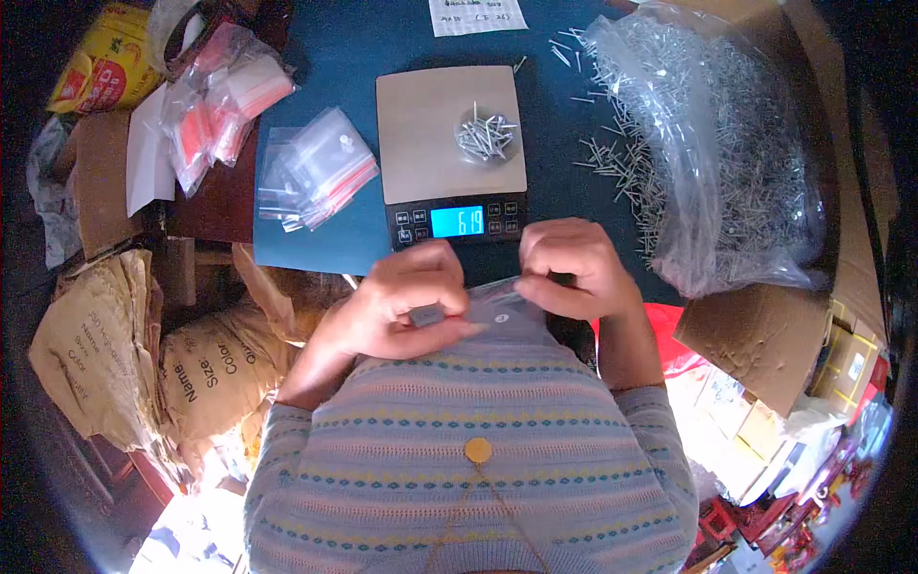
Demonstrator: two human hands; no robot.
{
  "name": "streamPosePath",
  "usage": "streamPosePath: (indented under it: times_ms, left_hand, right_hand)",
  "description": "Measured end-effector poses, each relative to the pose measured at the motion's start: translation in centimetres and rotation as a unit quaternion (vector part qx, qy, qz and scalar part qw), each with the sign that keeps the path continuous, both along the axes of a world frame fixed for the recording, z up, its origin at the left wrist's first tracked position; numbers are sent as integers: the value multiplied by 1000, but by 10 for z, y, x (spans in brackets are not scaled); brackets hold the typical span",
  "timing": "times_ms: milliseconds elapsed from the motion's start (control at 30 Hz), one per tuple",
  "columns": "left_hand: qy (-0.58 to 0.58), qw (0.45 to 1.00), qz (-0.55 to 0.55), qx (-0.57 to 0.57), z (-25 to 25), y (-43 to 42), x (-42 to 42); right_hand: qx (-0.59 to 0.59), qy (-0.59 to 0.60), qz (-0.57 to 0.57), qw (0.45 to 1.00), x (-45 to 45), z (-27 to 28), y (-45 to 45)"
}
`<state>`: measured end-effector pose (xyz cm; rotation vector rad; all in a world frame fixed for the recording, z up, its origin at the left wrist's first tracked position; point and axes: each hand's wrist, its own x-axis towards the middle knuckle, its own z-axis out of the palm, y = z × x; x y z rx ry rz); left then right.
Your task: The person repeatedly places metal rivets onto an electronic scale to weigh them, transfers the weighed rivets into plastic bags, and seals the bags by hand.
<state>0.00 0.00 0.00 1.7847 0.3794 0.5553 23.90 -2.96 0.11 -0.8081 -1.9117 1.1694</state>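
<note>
clear plastic, thin and creased, formed the small bag (512,330) held low between the two hands, close to the striped top (478,402) and on the wearer's side of the scale (411,124). its upper edge ran roughly sideways from one grip to the other, the right end a little farther forward; its long axis could not be told, since fingers and creases hid much of it. the left hand (402,297) had thumb and forefinger together on the bag's left side, and the right hand (574,268) pinched the opposite corner, so both grips were clamped on the plastic. straight ahead, across that edge, the heap of nails (488,137) sat in a small round dish (477,160) on the scale; neither hand was clearly nearer to it. the lit display (457,221), between hands and heap, showed 619. to the left, a fan of flat bags (320,167) rested on the blue desk (325,48); well to the right, a big plastic sack (746,172) bulged with nails, others loose beside it.
</note>
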Motion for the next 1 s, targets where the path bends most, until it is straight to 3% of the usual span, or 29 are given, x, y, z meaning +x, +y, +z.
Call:
streamPosePath:
  times_ms: [67,167,300,367,433,500,567,600,1000]
  left_hand:
    - [-67,994,43,71,5,4,4]
    - [-116,989,53,73,-5,5,1]
    - [-47,992,75,85,-7,16,-15]
    - [12,989,75,125,1,19,-18]
    - [4,989,84,124,2,17,-16]
    - [12,989,80,124,0,15,-19]
    - [-1,996,70,52,-5,12,-21]
    - [-8,998,65,16,-6,11,-22]
    - [-7,995,87,52,-8,11,-24]
  right_hand:
    - [-17,-8,-8,1000,-2,0,0]
    - [-18,-26,-53,998,1,-1,-1]
    - [-32,-96,-212,972,27,-10,4]
    - [-8,-156,-320,935,39,-19,10]
    - [52,-213,-352,910,60,-35,17]
    - [10,-306,-361,881,81,-44,17]
    - [-36,-392,-362,845,95,-50,17]
    - [-53,-388,-356,848,98,-52,17]
    - [57,-377,-328,864,106,-79,40]
